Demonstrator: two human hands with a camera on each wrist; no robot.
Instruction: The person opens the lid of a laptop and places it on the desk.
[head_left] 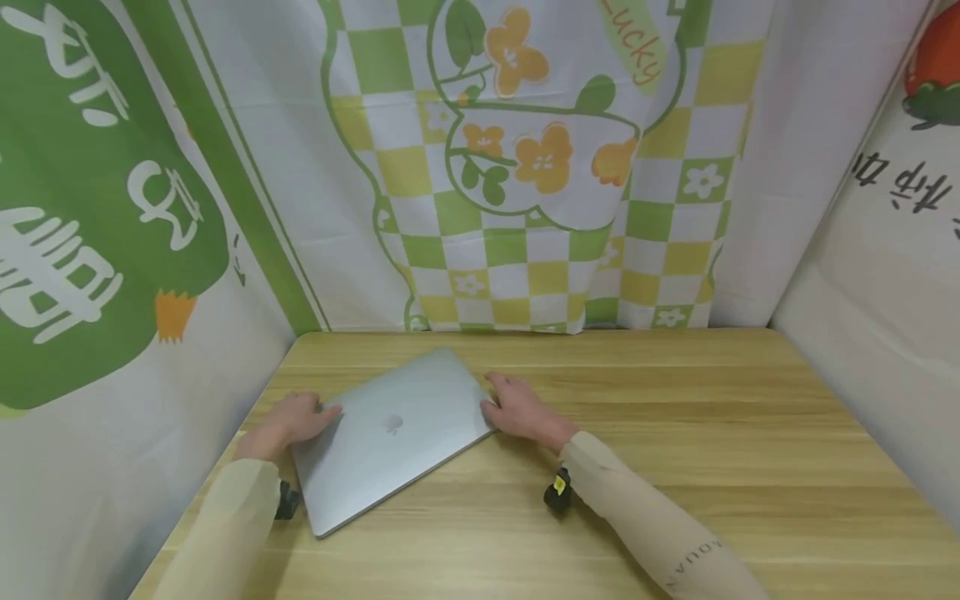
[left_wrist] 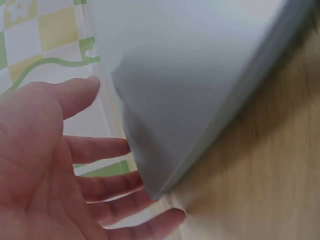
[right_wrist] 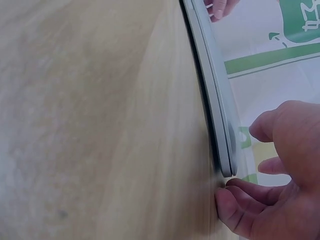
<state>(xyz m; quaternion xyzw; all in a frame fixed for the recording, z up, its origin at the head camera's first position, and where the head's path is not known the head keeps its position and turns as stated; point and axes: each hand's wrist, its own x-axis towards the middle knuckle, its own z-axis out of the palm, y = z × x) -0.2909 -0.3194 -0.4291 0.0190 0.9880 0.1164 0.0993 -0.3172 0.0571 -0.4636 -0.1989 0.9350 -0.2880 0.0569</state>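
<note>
A silver laptop with an apple logo lies closed and angled on the wooden table, left of its middle. At its left side is my left hand; in the left wrist view the fairly straight fingers reach the laptop's edge near a corner, and the thumb stands apart. My right hand is at the right side. The right wrist view has its loosely bent fingers low by the laptop corner, with the thumb raised off it. Whether these fingertips touch the laptop I cannot tell.
The wooden table extends to the right of the laptop. Behind it hangs a checked, flowered curtain, with printed cloth on both sides. A small dark device is at my right wrist.
</note>
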